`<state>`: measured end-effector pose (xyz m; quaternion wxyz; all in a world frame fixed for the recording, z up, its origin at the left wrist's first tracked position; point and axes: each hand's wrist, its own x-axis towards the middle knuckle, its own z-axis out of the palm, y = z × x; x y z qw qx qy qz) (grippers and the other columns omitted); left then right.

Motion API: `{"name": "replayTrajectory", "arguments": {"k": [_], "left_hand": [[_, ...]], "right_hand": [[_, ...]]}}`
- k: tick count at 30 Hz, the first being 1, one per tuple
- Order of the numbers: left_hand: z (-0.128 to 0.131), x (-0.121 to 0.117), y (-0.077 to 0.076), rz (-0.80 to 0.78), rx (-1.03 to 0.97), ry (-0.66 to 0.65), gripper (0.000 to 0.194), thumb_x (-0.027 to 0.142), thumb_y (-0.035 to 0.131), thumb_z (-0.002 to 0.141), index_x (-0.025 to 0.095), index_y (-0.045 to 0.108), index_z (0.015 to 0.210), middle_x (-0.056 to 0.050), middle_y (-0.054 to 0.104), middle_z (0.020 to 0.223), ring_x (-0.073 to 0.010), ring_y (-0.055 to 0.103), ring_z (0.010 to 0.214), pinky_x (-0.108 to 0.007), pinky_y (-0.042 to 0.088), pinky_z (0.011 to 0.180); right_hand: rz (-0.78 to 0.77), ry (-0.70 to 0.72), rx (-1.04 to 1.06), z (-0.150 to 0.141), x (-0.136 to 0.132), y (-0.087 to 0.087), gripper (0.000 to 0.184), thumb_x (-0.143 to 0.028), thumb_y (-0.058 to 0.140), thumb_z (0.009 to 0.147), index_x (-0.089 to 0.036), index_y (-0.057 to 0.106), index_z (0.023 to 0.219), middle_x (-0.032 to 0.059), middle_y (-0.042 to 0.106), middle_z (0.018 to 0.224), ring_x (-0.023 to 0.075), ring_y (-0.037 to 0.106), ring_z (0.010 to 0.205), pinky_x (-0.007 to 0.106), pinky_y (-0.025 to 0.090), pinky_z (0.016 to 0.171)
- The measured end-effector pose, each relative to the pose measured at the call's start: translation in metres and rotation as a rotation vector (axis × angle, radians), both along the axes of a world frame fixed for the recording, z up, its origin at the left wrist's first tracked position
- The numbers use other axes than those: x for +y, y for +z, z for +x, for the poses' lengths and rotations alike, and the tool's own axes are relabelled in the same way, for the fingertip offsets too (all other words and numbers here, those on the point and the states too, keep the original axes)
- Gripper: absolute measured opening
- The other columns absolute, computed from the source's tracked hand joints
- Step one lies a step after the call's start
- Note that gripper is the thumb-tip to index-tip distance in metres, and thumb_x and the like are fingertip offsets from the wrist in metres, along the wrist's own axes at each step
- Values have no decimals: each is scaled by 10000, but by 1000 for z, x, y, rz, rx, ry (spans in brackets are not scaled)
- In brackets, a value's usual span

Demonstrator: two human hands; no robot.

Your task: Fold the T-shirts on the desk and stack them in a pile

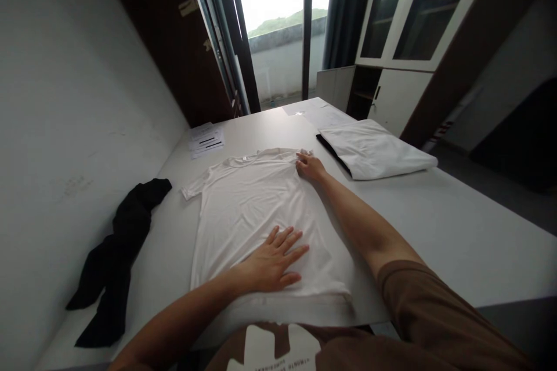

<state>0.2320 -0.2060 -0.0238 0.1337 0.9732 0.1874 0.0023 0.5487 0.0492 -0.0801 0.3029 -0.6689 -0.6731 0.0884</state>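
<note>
A white short-sleeved T-shirt point(243, 208) lies spread on the white table, its collar toward the window and its hem toward me. Faint creases run across its front. My left hand point(274, 258) rests flat on the lower right part of the shirt, fingers spread. At the shirt's right shoulder, my right hand point(308, 166) has its fingers bent around the bunched sleeve. The right sleeve is mostly hidden by that hand, while the left sleeve point(194, 187) lies stretched out to the side.
Folded white fabric point(378, 151) with a dark layer under it lies at the table's right. Black clothing point(126, 249) lies along the left wall. Papers point(206, 140) sit at the far left corner, with more sheets point(319, 113) at the far edge. A cabinet point(404, 93) stands beyond.
</note>
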Motion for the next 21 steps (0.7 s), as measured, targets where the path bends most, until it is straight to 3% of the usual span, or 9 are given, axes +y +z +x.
{"name": "replayTrajectory", "arguments": {"k": [4,7,11,16,21], "left_hand": [[4,-14,10,55,28,-27,682,568,389,1044,247,250,1629,-138,176,1704,-335,137,1574,-584,113,1253],[22,-21,20,114,38,-28,650,541,461,1023,214,358,1576,-172,340,1630,-356,342,1487,-534,275,1199],[60,-22,29,147,44,-112,571,491,506,1014,233,428,1517,-130,663,1225,-282,662,1079,-395,496,898],[99,-21,20,75,45,-257,387,459,499,1023,233,553,1333,-76,703,944,-232,708,817,-319,449,610],[107,-27,20,79,21,-321,115,324,536,1021,237,610,1036,-32,689,871,-194,680,771,-320,429,563]], "right_hand": [[26,54,37,4,4,-3,494,-347,596,968,-272,584,1456,60,733,1100,210,691,946,321,515,940],[53,29,85,5,5,-5,520,-353,574,978,-272,543,1491,40,744,1034,193,695,894,297,519,907],[65,-81,170,12,5,-5,551,-391,523,998,-194,507,1512,72,755,1085,201,701,941,293,515,906],[88,-111,293,22,7,-6,417,-357,479,989,-191,655,1328,111,706,1275,194,677,1143,310,510,972],[93,-104,355,22,10,-9,400,-373,544,948,-207,693,1279,104,717,1257,229,677,1149,372,502,1011]]}}
